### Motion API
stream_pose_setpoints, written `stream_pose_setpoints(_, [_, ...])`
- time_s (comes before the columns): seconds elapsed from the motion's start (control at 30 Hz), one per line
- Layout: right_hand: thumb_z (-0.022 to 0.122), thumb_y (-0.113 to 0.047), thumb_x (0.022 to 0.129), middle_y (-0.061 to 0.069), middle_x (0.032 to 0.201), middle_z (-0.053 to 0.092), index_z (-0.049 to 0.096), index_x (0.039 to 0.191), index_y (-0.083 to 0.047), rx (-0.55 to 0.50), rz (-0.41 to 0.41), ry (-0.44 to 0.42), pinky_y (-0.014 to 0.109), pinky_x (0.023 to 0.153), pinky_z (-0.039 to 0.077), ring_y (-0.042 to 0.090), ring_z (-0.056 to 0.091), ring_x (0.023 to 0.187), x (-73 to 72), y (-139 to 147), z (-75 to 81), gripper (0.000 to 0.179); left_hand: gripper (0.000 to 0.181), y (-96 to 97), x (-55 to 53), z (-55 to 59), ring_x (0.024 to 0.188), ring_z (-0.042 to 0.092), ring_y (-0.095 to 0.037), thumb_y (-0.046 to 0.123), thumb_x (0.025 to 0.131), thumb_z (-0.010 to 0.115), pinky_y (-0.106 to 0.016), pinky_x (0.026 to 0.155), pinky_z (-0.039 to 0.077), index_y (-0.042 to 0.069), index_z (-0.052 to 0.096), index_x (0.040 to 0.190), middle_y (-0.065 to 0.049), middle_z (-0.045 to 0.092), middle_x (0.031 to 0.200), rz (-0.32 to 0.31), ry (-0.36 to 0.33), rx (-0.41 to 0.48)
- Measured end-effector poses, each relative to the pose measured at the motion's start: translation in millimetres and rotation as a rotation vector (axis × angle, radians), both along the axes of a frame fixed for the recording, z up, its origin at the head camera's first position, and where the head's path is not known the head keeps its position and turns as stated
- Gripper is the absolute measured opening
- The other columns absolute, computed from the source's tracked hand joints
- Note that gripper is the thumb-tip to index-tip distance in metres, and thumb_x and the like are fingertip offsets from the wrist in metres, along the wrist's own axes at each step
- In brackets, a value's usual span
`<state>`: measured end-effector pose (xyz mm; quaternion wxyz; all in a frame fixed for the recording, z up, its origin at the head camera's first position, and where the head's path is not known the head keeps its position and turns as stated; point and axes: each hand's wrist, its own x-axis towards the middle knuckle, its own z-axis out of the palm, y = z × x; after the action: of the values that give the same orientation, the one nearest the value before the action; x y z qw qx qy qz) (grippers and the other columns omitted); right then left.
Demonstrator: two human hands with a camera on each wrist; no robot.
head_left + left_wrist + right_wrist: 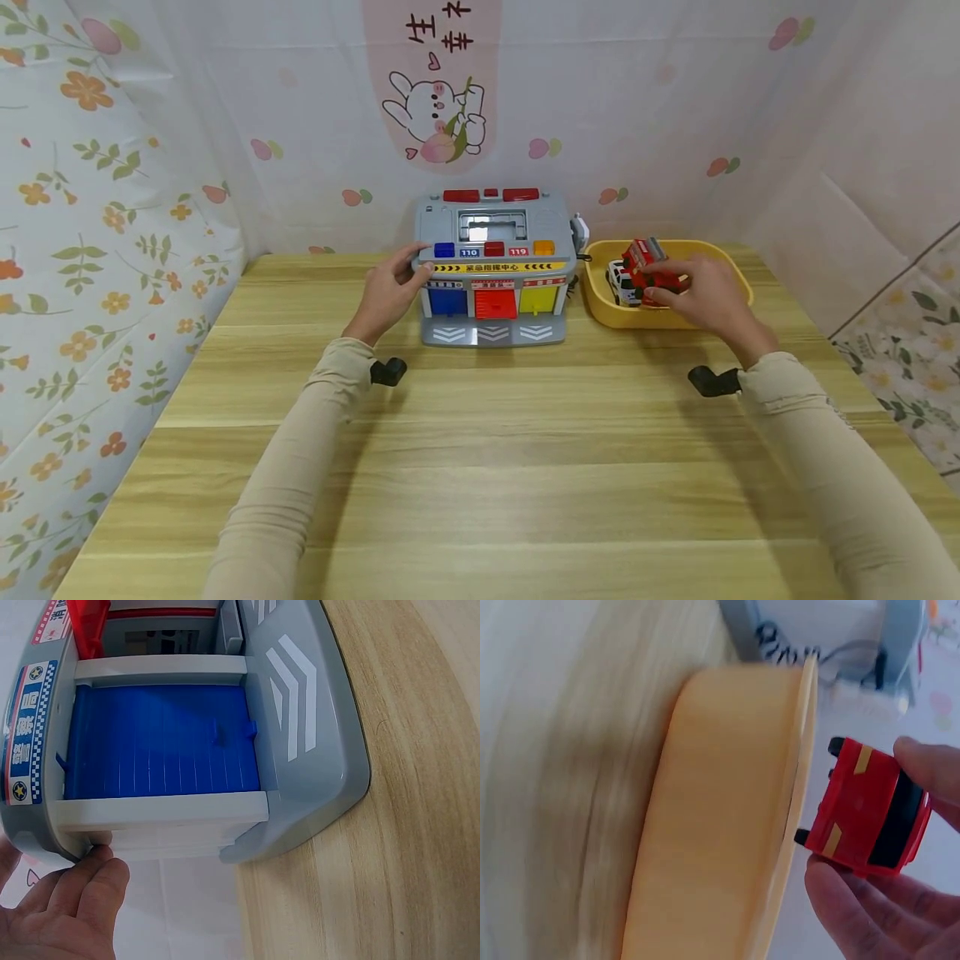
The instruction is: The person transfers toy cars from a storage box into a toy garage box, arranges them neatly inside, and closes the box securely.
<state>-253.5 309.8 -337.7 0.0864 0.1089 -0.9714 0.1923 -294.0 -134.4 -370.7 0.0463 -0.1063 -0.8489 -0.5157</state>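
Note:
A grey toy rescue station (pixel 492 217) stands at the back of the table. Its front has a blue door (pixel 161 742), a red door (pixel 495 305) and a yellow door (pixel 537 300). The red one is swung outward, with an opening behind it in the left wrist view; blue and yellow are down. My left hand (pixel 387 292) grips the station's left roof corner. Above the yellow basin (pixel 637 317), my right hand (pixel 708 296) pinches a red toy fire truck (pixel 866 810) between thumb and fingers. A white toy car (pixel 620 282) lies in the basin, partly hidden by the truck.
The basin stands just right of the station. A white handset-like part (pixel 580 233) with a dark cord juts from the station's right side. Behind the wooden table (pixel 487 467) hangs a patterned cloth (pixel 315 108), close to the station's back.

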Motion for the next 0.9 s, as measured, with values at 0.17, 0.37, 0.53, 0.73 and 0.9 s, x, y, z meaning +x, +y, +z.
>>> stream_pose_setpoints(0.17, [0.076, -0.020, 0.089, 0.026, 0.109, 0.070, 0.073, 0.122, -0.010, -0.018, 0.022, 0.086, 0.033, 0.068, 0.046, 0.037, 0.061, 0.090, 18.0, -15, -1.6, 0.034, 0.047, 1.4, -0.9, 1.1, 0.125, 0.064, -0.028, 0.038, 0.101, 0.057, -0.045, 0.106, 0.053, 0.021, 0.053, 0.145, -0.014, 0.063, 0.139, -0.002, 0.010, 0.000])
stream_pose_setpoints(0.37, [0.076, -0.021, 0.089, 0.025, 0.111, 0.067, 0.072, 0.124, -0.013, -0.027, 0.022, 0.086, 0.040, 0.074, 0.043, 0.037, 0.059, 0.095, 33.5, -34, -5.0, 0.036, 0.046, 0.8, -1.0, 0.1, 0.126, 0.064, -0.028, 0.035, 0.101, 0.058, -0.045, 0.107, 0.052, 0.020, 0.054, 0.144, -0.015, 0.062, 0.141, -0.003, 0.011, 0.022])
stream_pose_setpoints(0.53, [0.079, -0.019, 0.087, 0.023, 0.109, 0.065, 0.074, 0.122, -0.014, -0.037, 0.043, 0.111, 0.040, 0.074, 0.042, 0.036, 0.058, 0.096, 43.0, -45, -10.0, 0.035, 0.046, 0.6, 0.5, -1.0, 0.125, 0.064, -0.029, 0.034, 0.101, 0.057, -0.045, 0.107, 0.053, 0.020, 0.053, 0.145, -0.016, 0.063, 0.139, -0.008, 0.019, 0.024])
stream_pose_setpoints(0.73, [0.081, -0.020, 0.084, 0.020, 0.107, 0.065, 0.076, 0.118, -0.019, 0.001, 0.087, 0.149, 0.038, 0.071, 0.047, 0.033, 0.059, 0.091, 49.0, -56, -18.4, 0.035, 0.047, 0.7, 1.4, -1.8, 0.128, 0.063, -0.029, 0.034, 0.101, 0.058, -0.045, 0.108, 0.051, 0.020, 0.053, 0.145, -0.015, 0.061, 0.141, -0.009, 0.015, 0.030])
stream_pose_setpoints(0.9, [0.083, -0.021, 0.083, 0.018, 0.102, 0.065, 0.077, 0.116, -0.019, 0.027, 0.112, 0.168, 0.034, 0.067, 0.047, 0.030, 0.058, 0.086, 53.3, -62, -23.8, 0.034, 0.046, 1.2, 1.8, -1.7, 0.127, 0.064, -0.028, 0.035, 0.101, 0.058, -0.045, 0.108, 0.052, 0.021, 0.054, 0.144, -0.015, 0.062, 0.140, -0.008, 0.016, 0.037])
